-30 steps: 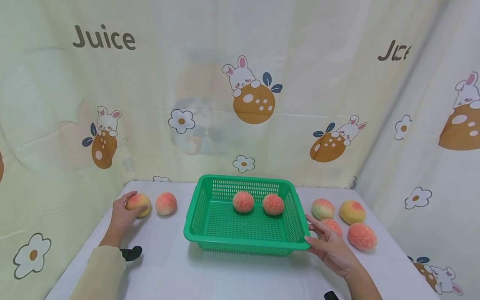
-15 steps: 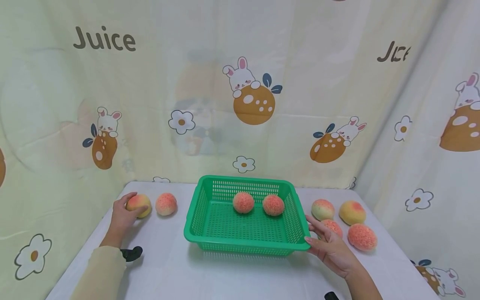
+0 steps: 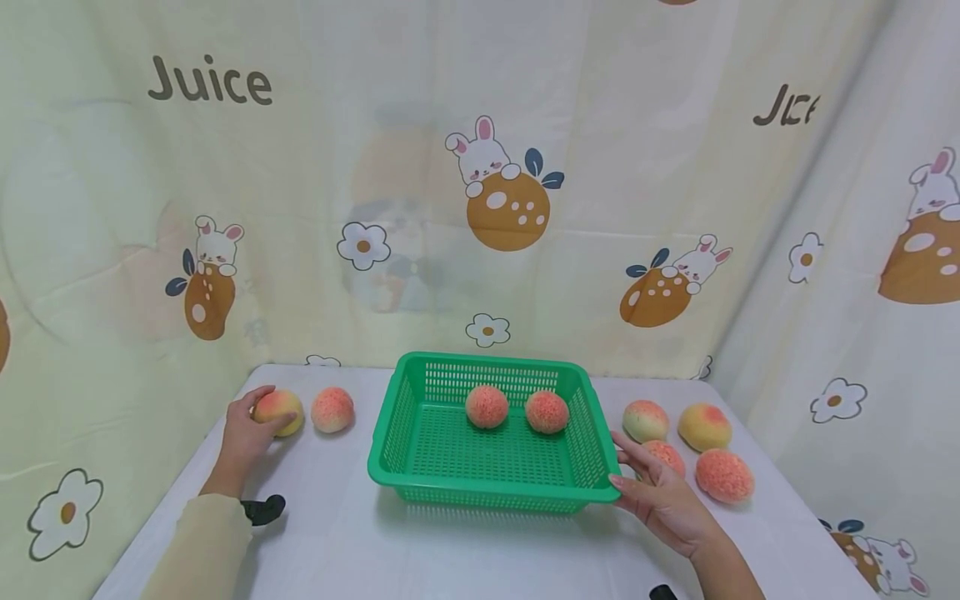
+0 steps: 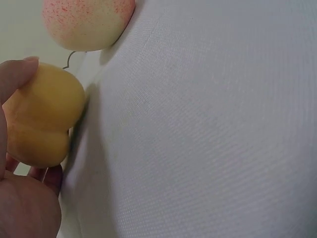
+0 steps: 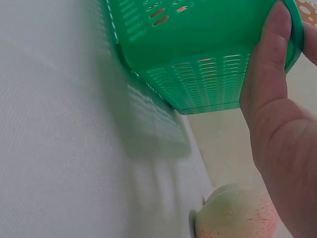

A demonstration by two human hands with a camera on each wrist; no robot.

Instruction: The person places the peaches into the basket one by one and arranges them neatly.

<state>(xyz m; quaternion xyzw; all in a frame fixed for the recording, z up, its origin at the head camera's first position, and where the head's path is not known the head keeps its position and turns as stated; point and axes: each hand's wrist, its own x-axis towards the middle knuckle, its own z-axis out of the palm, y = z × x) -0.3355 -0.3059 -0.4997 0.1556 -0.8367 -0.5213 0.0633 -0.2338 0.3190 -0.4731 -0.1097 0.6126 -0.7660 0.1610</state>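
Observation:
At the table's left side my left hand [image 3: 247, 432] holds a yellow peach with a red blush [image 3: 278, 412], thumb on one side and fingers on the other. The left wrist view shows that peach [image 4: 47, 114] low against the white cloth. Just right of it lies a pink peach [image 3: 332, 409], untouched. My right hand [image 3: 663, 500] pinches the right rim of a green plastic basket [image 3: 495, 482] near its front corner. In the right wrist view the thumb and a finger grip the basket's rim [image 5: 295, 37]. Two pink peaches [image 3: 487, 407] sit inside the basket, toward the back.
Right of the basket lie several peaches: a pale green and pink one [image 3: 646, 420], a yellow one [image 3: 705, 426], a pink one [image 3: 725, 476], and another [image 3: 664, 455] partly behind my right hand. A patterned curtain [image 3: 300, 167] hangs behind the white-covered table [image 3: 315, 533].

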